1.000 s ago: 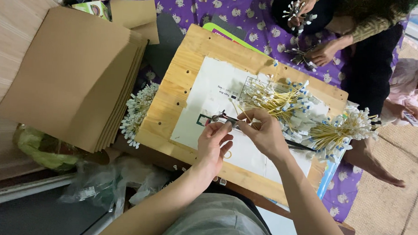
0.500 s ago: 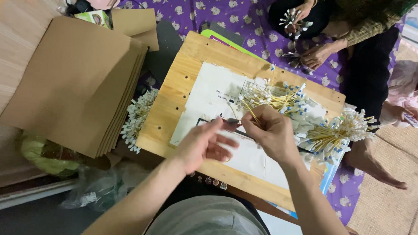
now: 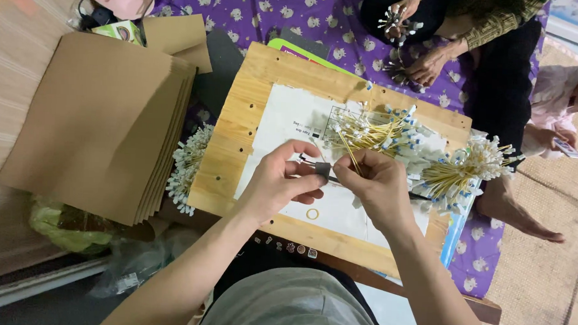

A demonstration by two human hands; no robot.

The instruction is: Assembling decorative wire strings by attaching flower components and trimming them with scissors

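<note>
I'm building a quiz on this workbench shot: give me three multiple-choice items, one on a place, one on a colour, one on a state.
1. Where does the small yellow ring lie?
A. on the white sheet, below the hands
B. on the cardboard stack
C. on the purple cloth

2. What colour are the wires in the loose bundle on the wooden board?
A. red
B. yellow
C. green

3. How are the left hand and right hand placed?
A. flat and apart
B. together, pinching a small dark part
C. off the board

Answers: 1 A, the ring sits on the paper just beneath the hands. 2 B, the strands are yellow with pale tips. 3 B, both hands' fingertips meet at the part.
</note>
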